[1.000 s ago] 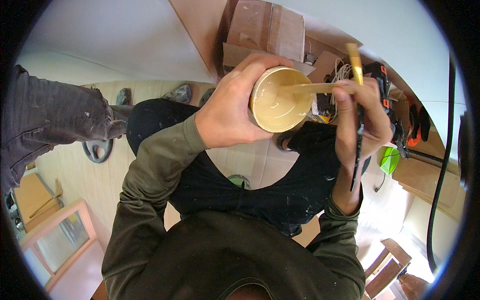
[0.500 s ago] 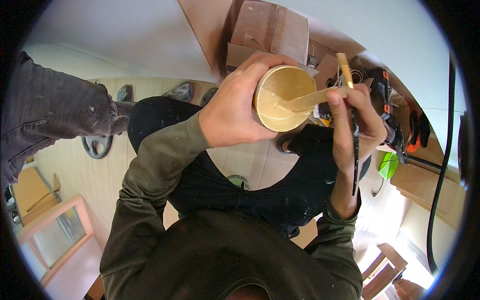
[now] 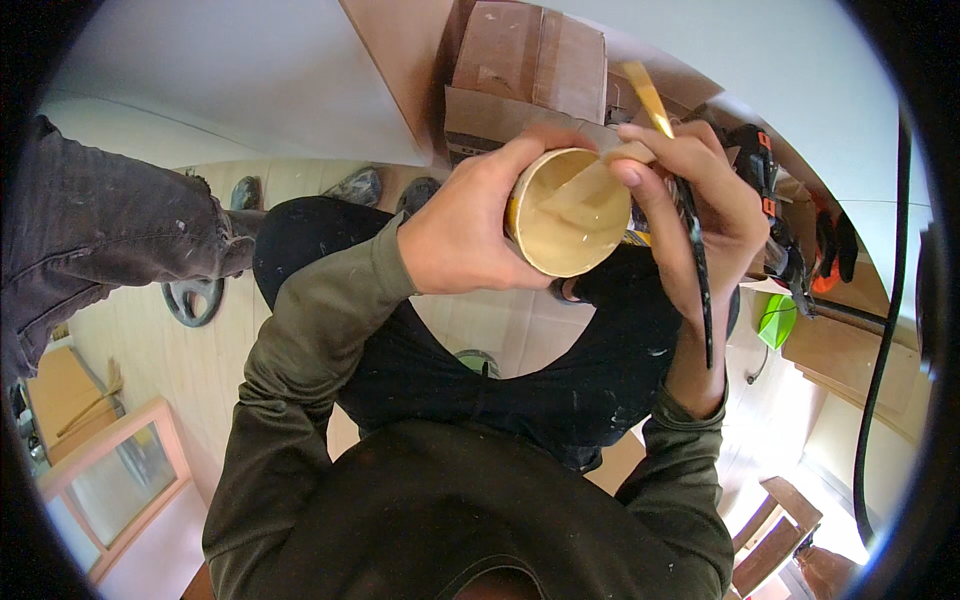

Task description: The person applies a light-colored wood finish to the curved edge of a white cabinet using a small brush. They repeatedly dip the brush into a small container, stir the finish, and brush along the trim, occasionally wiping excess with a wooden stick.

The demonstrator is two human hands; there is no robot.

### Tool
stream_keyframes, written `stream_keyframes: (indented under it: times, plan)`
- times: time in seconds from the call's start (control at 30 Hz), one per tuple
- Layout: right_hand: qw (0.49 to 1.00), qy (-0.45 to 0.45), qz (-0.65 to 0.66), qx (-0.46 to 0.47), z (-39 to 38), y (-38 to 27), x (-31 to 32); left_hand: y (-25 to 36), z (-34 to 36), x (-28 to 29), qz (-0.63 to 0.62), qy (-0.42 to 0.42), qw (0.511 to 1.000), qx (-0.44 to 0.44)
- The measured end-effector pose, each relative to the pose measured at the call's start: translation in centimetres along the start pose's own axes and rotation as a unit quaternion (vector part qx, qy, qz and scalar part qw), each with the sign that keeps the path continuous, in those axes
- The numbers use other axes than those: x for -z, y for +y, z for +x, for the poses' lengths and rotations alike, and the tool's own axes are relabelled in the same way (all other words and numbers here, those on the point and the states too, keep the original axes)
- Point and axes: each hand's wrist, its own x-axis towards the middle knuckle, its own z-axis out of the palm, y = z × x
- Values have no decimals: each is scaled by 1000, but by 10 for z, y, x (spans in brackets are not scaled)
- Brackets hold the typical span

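Left hand: we are wrapping our left hand [image 3: 465, 235] around the side of a small round cup [image 3: 570, 212], fingers curled tight on its wall, tilting its open mouth toward us.
Right hand: we are pinching a flat wooden stick [image 3: 590, 180] between thumb and fingers of our right hand [image 3: 690, 200], while the same hand is also gripping a thin black-handled brush [image 3: 695, 260].
Cup: it is sitting raised in front of our chest, above our dark trousers, with pale cream material coating its inside.
Stick: its lower end is reaching into the cup.
Surroundings: a cardboard box [image 3: 525, 70] is lying just beyond the cup; another person's dark-trousered leg [image 3: 100, 235] is standing at our left.
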Motion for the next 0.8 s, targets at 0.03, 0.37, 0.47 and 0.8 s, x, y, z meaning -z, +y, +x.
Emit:
stream_keyframes:
  times: [0.03,0.37,0.47,0.8]
  plan:
    - [1000,-16,-9,19,4,5,1,2,0,-1,-17,-24,999,36]
    - [988,-106,-37,109,34,13,2,27,-2,0,-185,-85,973,112]
    - [995,-16,47,84,26,17,15,31,-1,-1,-202,-48,975,82]
    - [987,-53,151,27,-23,0,17,30,2,12,-68,86,992,55]
